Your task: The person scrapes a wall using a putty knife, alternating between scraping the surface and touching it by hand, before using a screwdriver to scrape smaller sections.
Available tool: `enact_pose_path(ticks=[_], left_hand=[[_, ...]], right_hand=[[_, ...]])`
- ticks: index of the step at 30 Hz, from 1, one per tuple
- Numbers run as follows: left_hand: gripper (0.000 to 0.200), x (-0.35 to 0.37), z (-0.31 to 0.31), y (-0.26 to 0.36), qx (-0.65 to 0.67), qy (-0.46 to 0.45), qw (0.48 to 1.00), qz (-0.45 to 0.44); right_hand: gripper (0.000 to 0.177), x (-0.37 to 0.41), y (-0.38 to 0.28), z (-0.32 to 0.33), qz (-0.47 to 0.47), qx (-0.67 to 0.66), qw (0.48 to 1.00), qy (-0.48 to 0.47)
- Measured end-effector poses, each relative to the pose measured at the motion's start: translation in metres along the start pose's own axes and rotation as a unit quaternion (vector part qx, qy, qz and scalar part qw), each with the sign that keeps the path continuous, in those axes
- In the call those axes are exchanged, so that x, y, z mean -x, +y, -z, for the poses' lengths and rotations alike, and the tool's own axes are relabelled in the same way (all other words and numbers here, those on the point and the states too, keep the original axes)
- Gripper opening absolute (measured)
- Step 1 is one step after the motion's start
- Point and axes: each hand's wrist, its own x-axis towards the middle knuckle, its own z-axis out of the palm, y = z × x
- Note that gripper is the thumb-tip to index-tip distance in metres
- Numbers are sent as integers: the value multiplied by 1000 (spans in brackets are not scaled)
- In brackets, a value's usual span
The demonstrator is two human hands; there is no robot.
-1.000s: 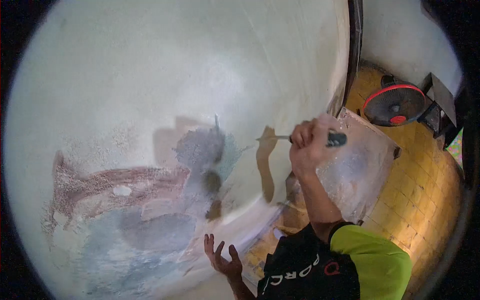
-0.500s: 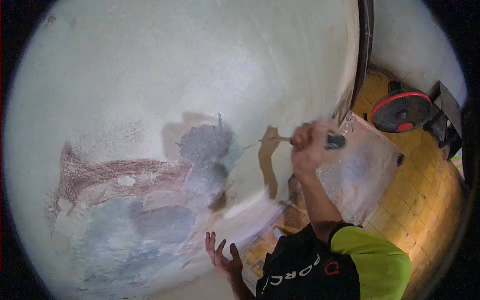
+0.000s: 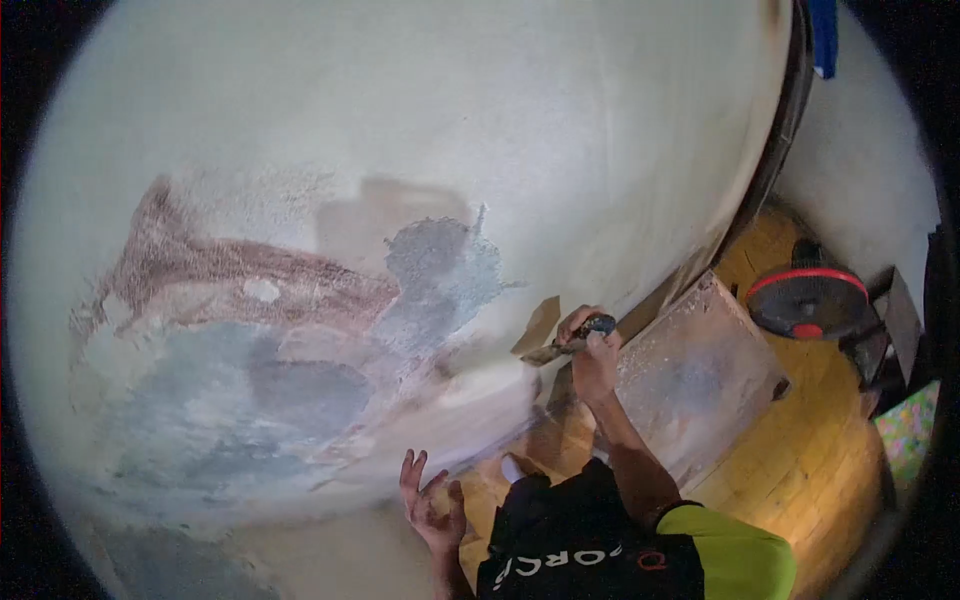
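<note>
My right hand [image 3: 592,362] is closed round the dark handle of a putty knife [image 3: 543,353]. Its flat blade points left and lies right at the pale wall [image 3: 620,170], and a shadow falls just above it. Left of the blade, a grey patch [image 3: 435,262] with rough edges covers part of the wall. My left hand [image 3: 434,508] is held up in front of the lower wall, palm up, fingers apart and curled a little, with nothing in it.
A reddish-brown scraped band [image 3: 270,262] and a broad grey-blue area [image 3: 220,400] mark the wall on the left. A worn, dusty board [image 3: 690,375] stands by my right arm. On the yellow tiled floor [image 3: 800,440] is a black and red fan [image 3: 808,300].
My right hand has brought the putty knife down and a little left, its blade now at the lower wall. My view has shifted; my left hand stays raised and open.
</note>
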Motion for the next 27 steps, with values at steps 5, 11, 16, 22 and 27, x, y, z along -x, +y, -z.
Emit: enact_pose_path(ticks=[5,11,16,22,27], left_hand=[[19,19,-3,14,4,1,1000,26],[21,42,5,23,35,-23,999,5],[23,70,24,11,83,-29,996,3],[29,111,61,9,148,-54,987,17],[32,161,79,6,125,-69,987,70]], right_hand=[[20,40,1,46,-156,29,985,-67],[14,91,-38,70,-256,91,958,-94],[17,149,-62,89,-312,236,916,-89],[22,217,-97,62,-217,513,811,-181],[46,271,-84,99,-147,580,737,-316]])
